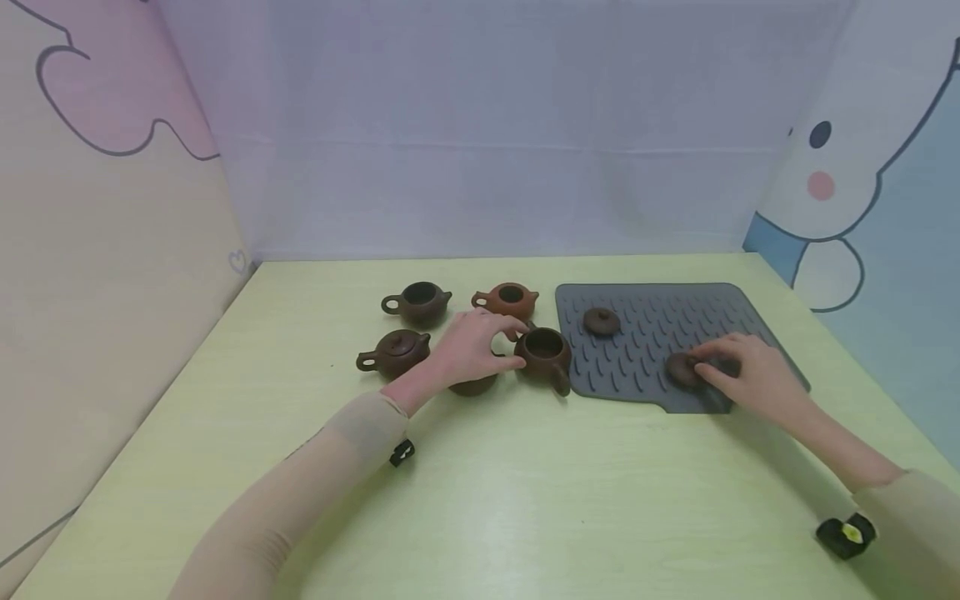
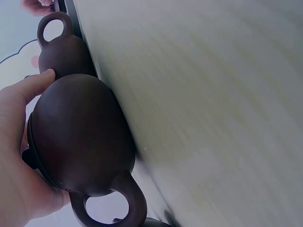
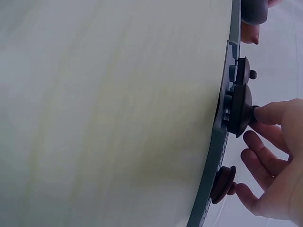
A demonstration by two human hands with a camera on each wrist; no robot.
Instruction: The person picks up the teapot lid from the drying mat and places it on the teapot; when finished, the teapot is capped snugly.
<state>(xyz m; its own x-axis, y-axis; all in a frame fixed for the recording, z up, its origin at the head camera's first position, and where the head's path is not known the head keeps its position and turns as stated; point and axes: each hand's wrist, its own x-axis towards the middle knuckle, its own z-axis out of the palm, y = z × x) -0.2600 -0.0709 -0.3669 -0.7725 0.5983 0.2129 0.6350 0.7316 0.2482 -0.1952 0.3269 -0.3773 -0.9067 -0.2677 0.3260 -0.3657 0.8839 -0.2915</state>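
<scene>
My left hand (image 1: 476, 346) reaches over a lidded dark teapot (image 2: 80, 137) and holds the left side of a lidless brown teapot (image 1: 551, 371) between thumb and fingers. The opening of that pot faces up and its handle points toward me. My right hand (image 1: 757, 379) pinches the knob of a dark round teapot lid (image 1: 681, 371) with thumb and index finger, at the ribbed grey mat (image 1: 637, 292). The right wrist view shows the other fingers loosely bent beside another lid (image 3: 223, 185). A further lid (image 1: 602, 322) lies knob up on the mat's left part.
Behind the left hand stand a dark lidless teapot (image 1: 422, 310) and a reddish lidless teapot (image 1: 510, 300). To its left is another lidded teapot (image 1: 397, 354). The pale table (image 1: 570, 500) extends toward me, and a curtain (image 1: 487, 167) hangs at its back.
</scene>
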